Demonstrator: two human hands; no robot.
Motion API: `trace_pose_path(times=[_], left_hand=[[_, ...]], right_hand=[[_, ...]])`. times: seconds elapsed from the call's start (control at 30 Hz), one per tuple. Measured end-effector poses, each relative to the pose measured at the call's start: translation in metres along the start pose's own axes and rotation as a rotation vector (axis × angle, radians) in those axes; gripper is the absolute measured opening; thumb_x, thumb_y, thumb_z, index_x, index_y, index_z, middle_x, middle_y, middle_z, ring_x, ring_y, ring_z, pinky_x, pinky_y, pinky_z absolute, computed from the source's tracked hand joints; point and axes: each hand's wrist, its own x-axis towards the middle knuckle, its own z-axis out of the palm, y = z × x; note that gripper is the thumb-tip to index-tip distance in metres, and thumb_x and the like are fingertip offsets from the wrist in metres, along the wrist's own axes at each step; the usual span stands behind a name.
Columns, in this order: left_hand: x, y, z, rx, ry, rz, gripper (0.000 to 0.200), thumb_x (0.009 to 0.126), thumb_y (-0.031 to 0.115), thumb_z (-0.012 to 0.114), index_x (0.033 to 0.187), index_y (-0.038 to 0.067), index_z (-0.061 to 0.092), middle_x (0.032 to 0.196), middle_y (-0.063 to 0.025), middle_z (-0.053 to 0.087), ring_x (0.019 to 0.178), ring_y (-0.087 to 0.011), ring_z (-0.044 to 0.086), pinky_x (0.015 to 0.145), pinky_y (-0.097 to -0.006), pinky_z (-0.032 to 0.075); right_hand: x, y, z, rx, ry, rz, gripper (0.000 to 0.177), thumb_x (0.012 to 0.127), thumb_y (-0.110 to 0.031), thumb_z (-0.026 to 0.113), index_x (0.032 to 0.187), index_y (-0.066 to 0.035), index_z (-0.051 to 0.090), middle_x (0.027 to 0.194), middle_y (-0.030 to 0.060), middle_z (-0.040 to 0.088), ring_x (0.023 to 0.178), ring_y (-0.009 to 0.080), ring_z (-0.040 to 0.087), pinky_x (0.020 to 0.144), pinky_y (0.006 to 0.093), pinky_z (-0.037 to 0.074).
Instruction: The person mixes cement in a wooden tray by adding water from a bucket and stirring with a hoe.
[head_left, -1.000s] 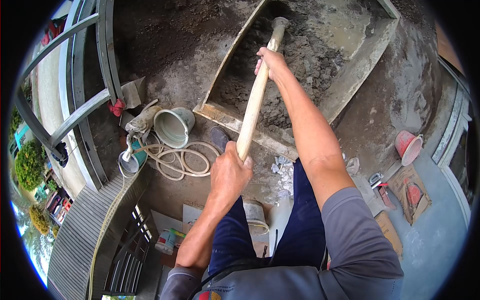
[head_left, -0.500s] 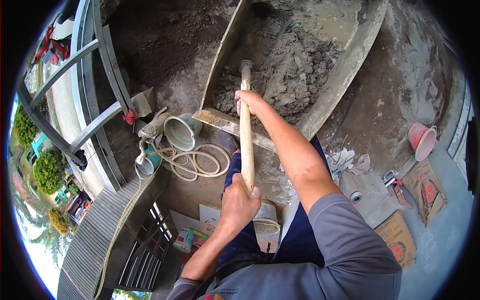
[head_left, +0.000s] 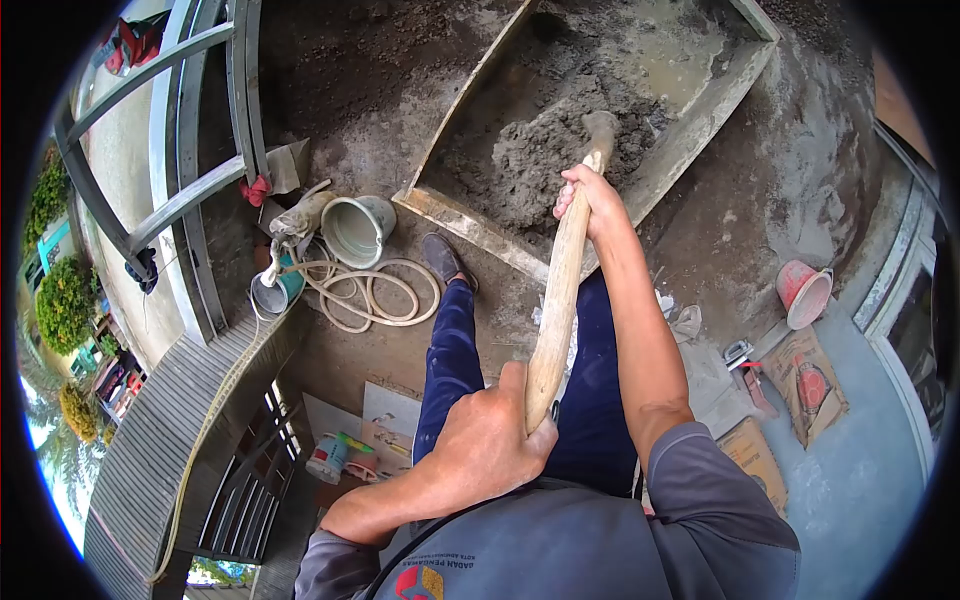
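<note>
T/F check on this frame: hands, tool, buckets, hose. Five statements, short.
1. Both the left hand and the right hand grip the wooden handle. True.
2. The right hand holds the handle's near end, by the body. False: the left hand does; the right grips close to the tool head.
3. The tool head sits in the grey mix inside the trough. True.
4. The red bucket sits inside the trough. False: it is on the floor to the right, apart from the trough.
5. A coiled hose lies beside the pale bucket. True.
</note>
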Motion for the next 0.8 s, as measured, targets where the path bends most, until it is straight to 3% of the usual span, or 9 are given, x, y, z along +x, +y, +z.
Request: trace_pose_path(times=[0.1, 0.17, 0.27, 0.37, 0.5, 0.53, 0.63, 0.7, 0.8], left_hand=[[-0.020, -0.067, -0.023, 0.054, -0.034, 0.005, 0.037, 0.082, 0.015, 0.071, 0.108, -0.002, 0.051, 0.076, -0.0300, 0.067, 0.074, -0.0485, 0.070, 0.074, -0.0547, 0.057], [-0.012, -0.152, -0.030, 0.074, -0.012, -0.076, 0.033, 0.081, 0.014, 0.071, 0.108, 0.005, 0.055, 0.082, -0.0250, 0.070, 0.081, -0.0465, 0.071, 0.080, -0.0538, 0.056], [0.070, -0.342, 0.014, 0.225, 0.277, -0.142, 0.021, 0.078, 0.010, 0.069, 0.099, 0.007, 0.065, 0.097, -0.0211, 0.071, 0.101, -0.0425, 0.067, 0.088, -0.0558, 0.050], [0.136, -0.434, 0.052, 0.160, 0.414, -0.186, 0.015, 0.077, 0.009, 0.068, 0.092, 0.005, 0.064, 0.098, -0.0229, 0.069, 0.100, -0.0444, 0.065, 0.086, -0.0565, 0.049], [0.099, -0.423, 0.041, 0.135, 0.398, -0.059, 0.015, 0.078, 0.009, 0.071, 0.088, 0.002, 0.062, 0.095, -0.0246, 0.067, 0.097, -0.0460, 0.064, 0.083, -0.0552, 0.049], [0.071, -0.417, 0.030, 0.060, 0.360, 0.021, 0.019, 0.079, 0.013, 0.075, 0.087, 0.002, 0.061, 0.093, -0.0249, 0.066, 0.096, -0.0454, 0.065, 0.081, -0.0536, 0.050], [-0.022, -0.357, -0.016, 0.070, 0.244, -0.026, 0.022, 0.081, 0.019, 0.079, 0.087, 0.005, 0.064, 0.083, -0.0230, 0.069, 0.085, -0.0439, 0.069, 0.074, -0.0506, 0.053], [-0.032, -0.312, -0.043, 0.092, 0.269, -0.084, 0.021, 0.081, 0.021, 0.078, 0.088, 0.005, 0.066, 0.079, -0.0227, 0.070, 0.079, -0.0437, 0.070, 0.072, -0.0496, 0.055], [0.037, -0.236, -0.039, 0.233, 0.368, -0.112, 0.021, 0.081, 0.021, 0.075, 0.091, 0.004, 0.067, 0.078, -0.0247, 0.070, 0.078, -0.0449, 0.070, 0.074, -0.0518, 0.056]], right_hand=[[-0.039, 0.021, 0.020, 0.068, 0.138, -0.179, 0.014, 0.089, -0.011, 0.063, 0.085, -0.007, 0.050, 0.067, 0.0049, 0.049, 0.051, 0.0201, 0.050, 0.051, 0.0421, 0.051], [-0.048, 0.059, 0.043, 0.090, 0.256, -0.308, 0.013, 0.089, -0.009, 0.063, 0.086, -0.004, 0.051, 0.068, 0.0059, 0.049, 0.052, 0.0210, 0.052, 0.051, 0.0426, 0.052], [-0.007, 0.137, 0.047, 0.143, 0.212, -0.358, 0.013, 0.088, -0.005, 0.064, 0.086, 0.000, 0.053, 0.071, 0.0081, 0.053, 0.055, 0.0204, 0.055, 0.055, 0.0387, 0.053], [0.014, 0.177, 0.051, 0.098, 0.226, -0.482, 0.011, 0.087, -0.003, 0.065, 0.088, 0.000, 0.054, 0.073, 0.0084, 0.055, 0.057, 0.0196, 0.057, 0.059, 0.0378, 0.054], [-0.043, 0.183, 0.074, 0.054, 0.234, -0.573, 0.011, 0.089, -0.004, 0.065, 0.091, 0.001, 0.055, 0.074, 0.0081, 0.057, 0.061, 0.0189, 0.059, 0.062, 0.0353, 0.055], [-0.057, 0.181, 0.076, 0.009, 0.216, -0.558, 0.013, 0.091, -0.009, 0.066, 0.087, 0.000, 0.059, 0.075, 0.0080, 0.057, 0.063, 0.0210, 0.061, 0.063, 0.0394, 0.057], [-0.090, 0.162, 0.103, 0.021, 0.205, -0.398, 0.014, 0.092, -0.011, 0.067, 0.087, -0.001, 0.058, 0.075, 0.0079, 0.057, 0.061, 0.0212, 0.060, 0.060, 0.0403, 0.057], [-0.066, 0.148, 0.109, 0.066, 0.181, -0.308, 0.017, 0.092, -0.015, 0.067, 0.095, -0.001, 0.058, 0.073, 0.0065, 0.054, 0.055, 0.0214, 0.057, 0.054, 0.0420, 0.056], [0.035, 0.095, 0.077, 0.112, 0.226, -0.295, 0.022, 0.090, -0.016, 0.067, 0.093, 0.001, 0.053, 0.069, 0.0075, 0.052, 0.049, 0.0220, 0.054, 0.048, 0.0414, 0.053]])
